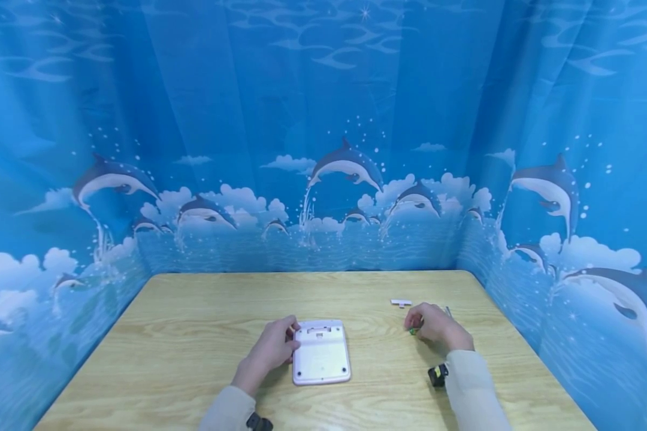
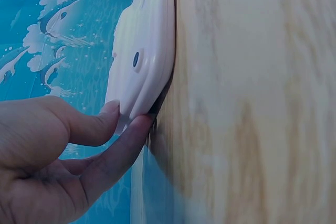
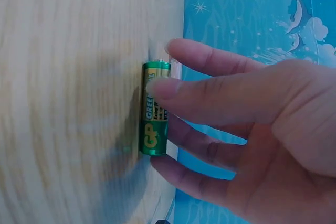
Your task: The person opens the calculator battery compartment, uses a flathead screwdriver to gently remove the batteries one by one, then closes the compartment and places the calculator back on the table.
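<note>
A pale pinkish-white calculator-like device (image 1: 321,354) lies back side up on the table, its battery compartment (image 1: 319,330) uncovered near the far edge. My left hand (image 1: 269,346) pinches its left edge; in the left wrist view, the thumb is on the upper face and a finger is under the rim of the device (image 2: 152,40). Over to the right, my right hand (image 1: 438,326) holds a green GP battery (image 3: 152,141) between thumb and fingers, close over the table. Just beyond that hand lies a small white battery cover (image 1: 401,302) with a tab.
The wooden table (image 1: 221,305) ends at a blue dolphin-print curtain (image 1: 323,120) at the back and both sides. A thin bluish item (image 1: 449,311) shows behind the right hand, mostly hidden. Small black cameras are worn on both wrists.
</note>
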`<state>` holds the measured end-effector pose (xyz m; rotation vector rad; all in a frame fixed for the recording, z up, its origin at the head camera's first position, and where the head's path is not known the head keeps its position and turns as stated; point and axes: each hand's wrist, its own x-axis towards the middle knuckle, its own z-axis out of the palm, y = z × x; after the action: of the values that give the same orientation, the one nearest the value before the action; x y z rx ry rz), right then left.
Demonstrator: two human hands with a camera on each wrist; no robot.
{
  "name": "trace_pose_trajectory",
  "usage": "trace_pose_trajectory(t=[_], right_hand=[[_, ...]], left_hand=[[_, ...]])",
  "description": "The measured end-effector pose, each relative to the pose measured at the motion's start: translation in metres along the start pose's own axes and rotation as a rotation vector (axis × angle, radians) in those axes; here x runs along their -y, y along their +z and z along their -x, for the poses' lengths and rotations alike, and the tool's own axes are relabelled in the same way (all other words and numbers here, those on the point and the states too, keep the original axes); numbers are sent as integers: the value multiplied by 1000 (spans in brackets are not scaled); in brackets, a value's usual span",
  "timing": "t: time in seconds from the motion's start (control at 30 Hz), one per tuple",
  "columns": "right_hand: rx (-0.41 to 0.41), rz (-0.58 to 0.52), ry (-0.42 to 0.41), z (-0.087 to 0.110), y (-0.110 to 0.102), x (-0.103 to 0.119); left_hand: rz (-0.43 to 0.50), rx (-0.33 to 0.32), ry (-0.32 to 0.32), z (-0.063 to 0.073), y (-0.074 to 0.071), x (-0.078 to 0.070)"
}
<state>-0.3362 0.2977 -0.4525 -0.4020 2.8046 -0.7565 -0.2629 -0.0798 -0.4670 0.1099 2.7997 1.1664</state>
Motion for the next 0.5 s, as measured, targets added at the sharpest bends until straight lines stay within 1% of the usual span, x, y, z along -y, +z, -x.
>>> trace_pose_trajectory(t=[0.03, 0.17, 0.33, 0.4, 0.5], right_hand=[[2, 0, 10, 0, 0, 1], [-8, 30, -8, 1, -2, 4], [-41, 54, -98, 2, -5, 13], [-53, 56, -143, 2, -6, 18], [-55, 42, -186, 0, -5, 28]], left_hand=[[0, 0, -1, 0, 0, 0], [-1, 2, 0, 0, 1, 0], [1, 3, 7, 0, 1, 1], [1, -1, 9, 1, 1, 1], [2, -7, 9, 1, 0, 1]])
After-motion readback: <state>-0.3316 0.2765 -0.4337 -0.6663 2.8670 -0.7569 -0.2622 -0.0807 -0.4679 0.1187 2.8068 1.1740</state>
